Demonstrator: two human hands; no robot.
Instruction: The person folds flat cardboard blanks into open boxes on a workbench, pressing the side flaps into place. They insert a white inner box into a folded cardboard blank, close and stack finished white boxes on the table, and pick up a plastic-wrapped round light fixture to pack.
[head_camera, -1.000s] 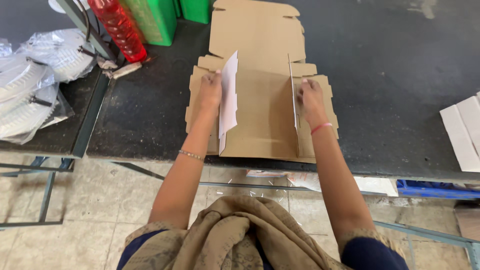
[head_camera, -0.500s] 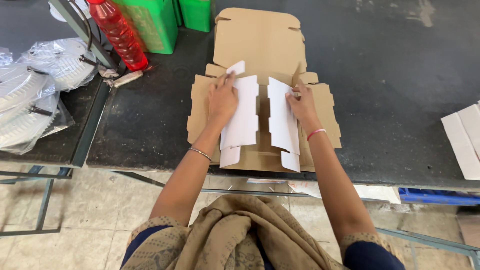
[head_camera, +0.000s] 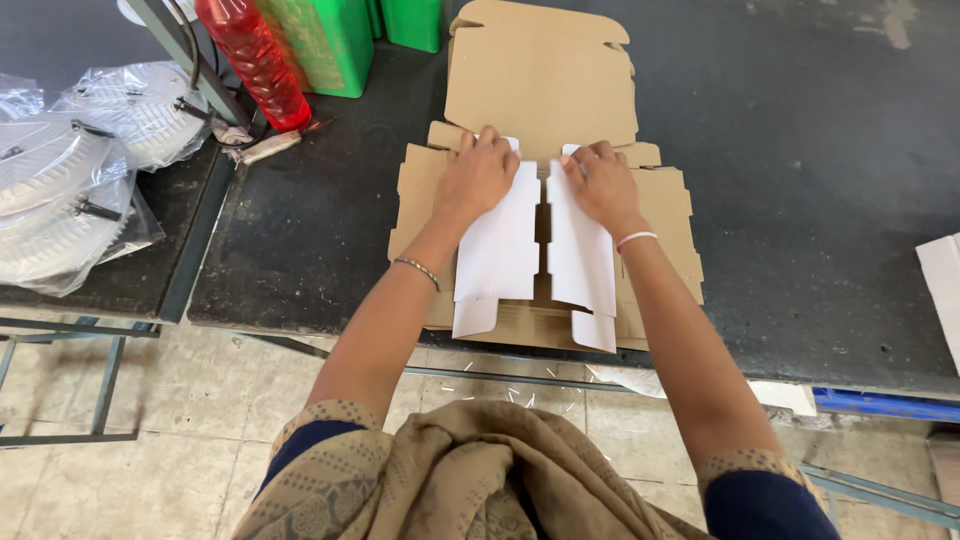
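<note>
Cardboard box blank (head_camera: 545, 90) looks light, stiff, creasable; I have both hands, left (head_camera: 478, 176) and right (head_camera: 600, 183), pressing its white flaps (head_camera: 500, 245) flat on the counter (head_camera: 800, 150), best held at the flap edges

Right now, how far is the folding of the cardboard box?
Early stage. Done: both white-faced side flaps are folded inward and lie flat on the cardboard blank, which rests on the dark table. In hand: the left hand and right hand press the flaps down. Left: no walls stand, and the lid panel lies flat.

brown cardboard box (head_camera: 540, 90) | white flaps (head_camera: 500, 245) | red bottle (head_camera: 255, 60) | green containers (head_camera: 325, 40)
</note>
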